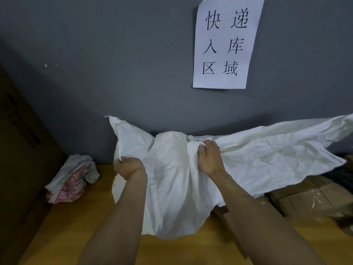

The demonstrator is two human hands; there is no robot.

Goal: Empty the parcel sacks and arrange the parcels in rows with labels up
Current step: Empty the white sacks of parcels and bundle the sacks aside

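A large white woven sack (172,188) hangs bunched above the wooden table (91,217), its cloth spreading far to the right. My left hand (129,167) grips the sack's left edge in a fist. My right hand (209,159) clutches a fold near the sack's top middle. Brown cardboard parcels (298,201) lie on the table at the right, partly hidden under the sack; no labels are visible on them.
A crumpled white sack with red print (72,178) lies at the table's back left. A big brown carton (21,150) stands at the left. A paper sign with Chinese characters (225,44) hangs on the grey wall behind.
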